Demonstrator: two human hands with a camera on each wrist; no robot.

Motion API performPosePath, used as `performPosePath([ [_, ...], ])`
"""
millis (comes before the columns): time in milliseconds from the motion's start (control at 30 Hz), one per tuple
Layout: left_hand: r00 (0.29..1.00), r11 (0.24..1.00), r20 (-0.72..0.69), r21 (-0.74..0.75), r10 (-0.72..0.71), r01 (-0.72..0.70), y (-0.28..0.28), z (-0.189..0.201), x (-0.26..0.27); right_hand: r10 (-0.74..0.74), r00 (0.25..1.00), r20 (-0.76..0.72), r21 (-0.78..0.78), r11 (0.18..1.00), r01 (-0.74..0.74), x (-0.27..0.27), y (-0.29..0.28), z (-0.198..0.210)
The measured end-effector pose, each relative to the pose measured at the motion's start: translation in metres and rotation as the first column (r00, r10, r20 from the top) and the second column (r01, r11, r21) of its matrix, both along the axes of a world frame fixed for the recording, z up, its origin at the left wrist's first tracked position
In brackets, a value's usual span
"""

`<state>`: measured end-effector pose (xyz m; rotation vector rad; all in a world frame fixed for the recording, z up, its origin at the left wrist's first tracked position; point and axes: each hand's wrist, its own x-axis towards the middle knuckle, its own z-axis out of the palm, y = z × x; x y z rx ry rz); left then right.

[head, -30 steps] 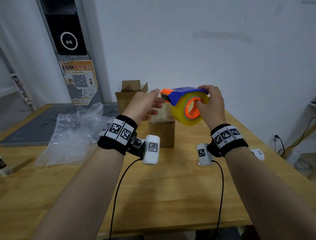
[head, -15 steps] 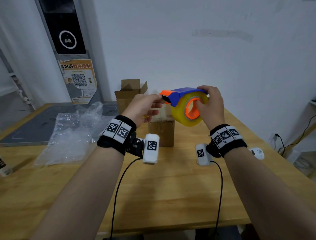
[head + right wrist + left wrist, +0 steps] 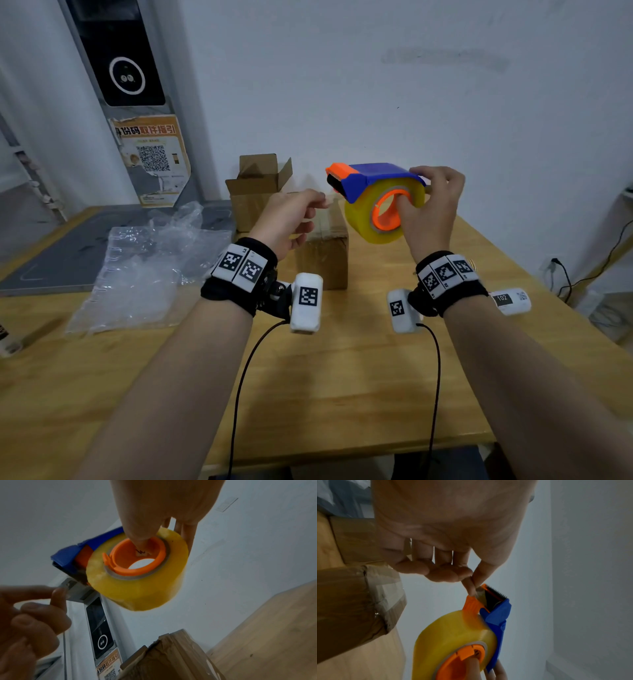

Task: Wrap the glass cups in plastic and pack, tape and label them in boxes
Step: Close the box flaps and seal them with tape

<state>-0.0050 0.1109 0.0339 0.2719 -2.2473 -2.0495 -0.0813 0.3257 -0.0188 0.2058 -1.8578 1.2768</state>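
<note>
My right hand (image 3: 430,209) holds a blue and orange tape dispenser (image 3: 373,178) in the air, thumb inside the orange core of its yellow tape roll (image 3: 137,574), fingers over the top. At the dispenser's toothed cutter, my left hand (image 3: 291,216) pinches the loose end of the clear tape (image 3: 478,592) between thumb and forefinger. Below and behind the hands a small closed cardboard box (image 3: 323,253) with tape across its top stands on the wooden table (image 3: 342,377). Another box (image 3: 255,192) with open flaps stands behind it.
A heap of clear bubble wrap (image 3: 144,263) lies on the table's left, partly on a grey mat (image 3: 61,253). A white wall rises close behind the boxes. A white cylinder labelled 102 (image 3: 510,299) lies at the right. Cables hang from both wrists over the front edge.
The left hand has drawn a little to the left, away from the cutter, with the tape end in its pinch. The right hand keeps the dispenser almost still.
</note>
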Motion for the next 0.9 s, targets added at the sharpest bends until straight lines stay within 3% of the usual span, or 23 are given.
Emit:
performPosePath([
  [200,0.984,0.993,-0.138,0.01,0.117,-0.117,0.002,0.001,-0.012,0.165,0.982,0.087,-0.124,0.98,-0.154,0.004,-0.006,-0.001],
  [333,0.977,0.988,-0.146,0.025,0.153,-0.151,-0.004,0.002,-0.019,0.212,0.974,0.083,-0.21,0.959,-0.191,0.004,-0.01,-0.002],
  [500,0.985,0.991,-0.106,0.019,0.134,-0.133,-0.008,-0.007,-0.022,0.216,0.976,-0.022,-0.227,0.95,-0.215,0.004,-0.013,-0.005],
  [700,0.978,0.985,-0.202,-0.156,0.04,-0.073,-0.012,-0.021,-0.025,0.182,0.983,0.028,-0.17,0.97,-0.175,-0.01,-0.01,-0.014],
  [900,0.962,0.965,-0.275,-0.25,0.002,-0.074,-0.011,-0.03,-0.027,0.115,0.993,0.029,-0.344,0.934,-0.098,-0.014,-0.013,-0.026],
])
